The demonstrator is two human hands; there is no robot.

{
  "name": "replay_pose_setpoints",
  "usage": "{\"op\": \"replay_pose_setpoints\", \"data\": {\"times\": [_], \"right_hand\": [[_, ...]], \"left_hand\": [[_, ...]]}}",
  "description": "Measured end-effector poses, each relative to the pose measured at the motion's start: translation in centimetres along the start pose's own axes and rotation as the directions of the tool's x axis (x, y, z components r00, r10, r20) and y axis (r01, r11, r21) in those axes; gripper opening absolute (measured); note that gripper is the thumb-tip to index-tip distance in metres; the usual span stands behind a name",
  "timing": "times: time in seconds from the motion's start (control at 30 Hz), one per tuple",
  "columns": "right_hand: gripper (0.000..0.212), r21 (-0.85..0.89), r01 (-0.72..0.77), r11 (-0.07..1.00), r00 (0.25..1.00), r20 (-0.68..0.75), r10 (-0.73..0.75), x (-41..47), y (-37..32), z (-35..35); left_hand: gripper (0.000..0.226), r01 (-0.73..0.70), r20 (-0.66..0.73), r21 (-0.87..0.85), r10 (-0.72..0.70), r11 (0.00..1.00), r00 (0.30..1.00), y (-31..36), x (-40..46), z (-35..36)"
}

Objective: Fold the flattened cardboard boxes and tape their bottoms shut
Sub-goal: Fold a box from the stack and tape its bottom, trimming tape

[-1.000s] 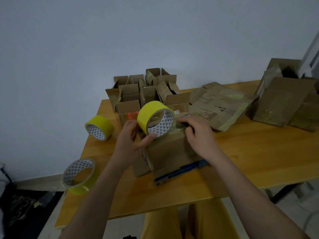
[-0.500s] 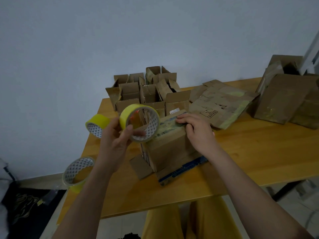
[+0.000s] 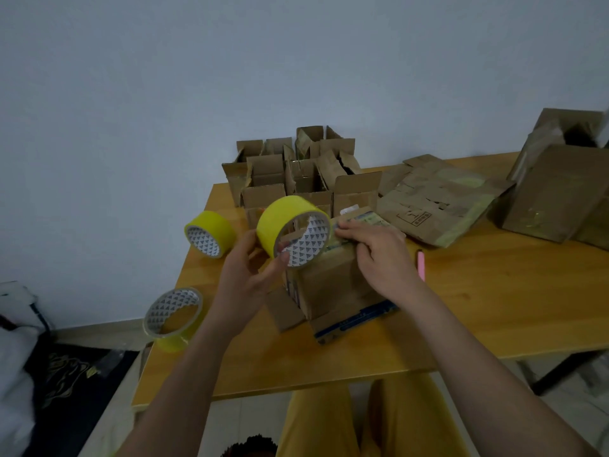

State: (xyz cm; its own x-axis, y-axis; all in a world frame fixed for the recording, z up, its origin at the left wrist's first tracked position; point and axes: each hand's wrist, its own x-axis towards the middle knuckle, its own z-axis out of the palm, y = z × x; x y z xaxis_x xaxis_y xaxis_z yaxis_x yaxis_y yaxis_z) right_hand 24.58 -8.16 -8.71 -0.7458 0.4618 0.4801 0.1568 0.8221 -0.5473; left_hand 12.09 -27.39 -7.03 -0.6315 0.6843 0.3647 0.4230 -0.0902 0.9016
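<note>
Left-hand fingers (image 3: 284,257) clamp the yellow tape roll (image 3: 280,219); right-hand fingers (image 3: 346,229) press flat atop your brown cardboard box (image 3: 333,288) — print unreadable.

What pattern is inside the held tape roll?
Dark triangles on white, inside the tape roll; its outside is yellow. Head view shows it.

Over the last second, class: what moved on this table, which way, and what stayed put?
The left hand, gripping the yellow tape roll throughout, drew it leftward away from the box, then brought it back to the box's upper left edge. The right hand stayed pressing tape onto the box top. The spare yellow roll, the near-empty roll, the folded boxes and the flat cardboard did not move.
</note>
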Motion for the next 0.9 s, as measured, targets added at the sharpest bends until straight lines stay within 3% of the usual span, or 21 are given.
{"op": "replay_pose_setpoints", "data": {"times": [0.33,0.5,0.7,0.8,0.9], "right_hand": [[0.043,0.083,-0.067,0.994,0.997,-0.024,0.069,0.5,0.4,0.5],[0.043,0.095,-0.048,0.994,0.997,-0.052,0.054,0.6,0.5,0.5],[0.044,0.122,-0.068,0.99,0.996,-0.051,0.074,0.6,0.5,0.7],[0.045,0.121,-0.09,0.989,0.994,-0.045,0.095,0.7,0.3,0.6],[0.045,0.141,-0.093,0.986,0.995,-0.029,0.098,0.6,0.3,0.6]], "left_hand": [[0.049,0.04,-0.014,-0.242,-0.045,0.969,0.999,-0.4,0.2,0.2],[0.046,0.041,-0.06,-0.454,-0.076,0.89,0.995,-0.1,0.0,-0.1],[0.064,0.025,-0.053,-0.487,-0.058,0.873,0.997,0.2,-0.7,-0.3],[0.056,0.018,-0.052,-0.483,-0.049,0.875,0.997,-0.1,-1.5,-0.9],[0.049,-0.015,-0.001,-0.376,0.015,0.927,1.0,0.5,-1.8,-1.3]]}}
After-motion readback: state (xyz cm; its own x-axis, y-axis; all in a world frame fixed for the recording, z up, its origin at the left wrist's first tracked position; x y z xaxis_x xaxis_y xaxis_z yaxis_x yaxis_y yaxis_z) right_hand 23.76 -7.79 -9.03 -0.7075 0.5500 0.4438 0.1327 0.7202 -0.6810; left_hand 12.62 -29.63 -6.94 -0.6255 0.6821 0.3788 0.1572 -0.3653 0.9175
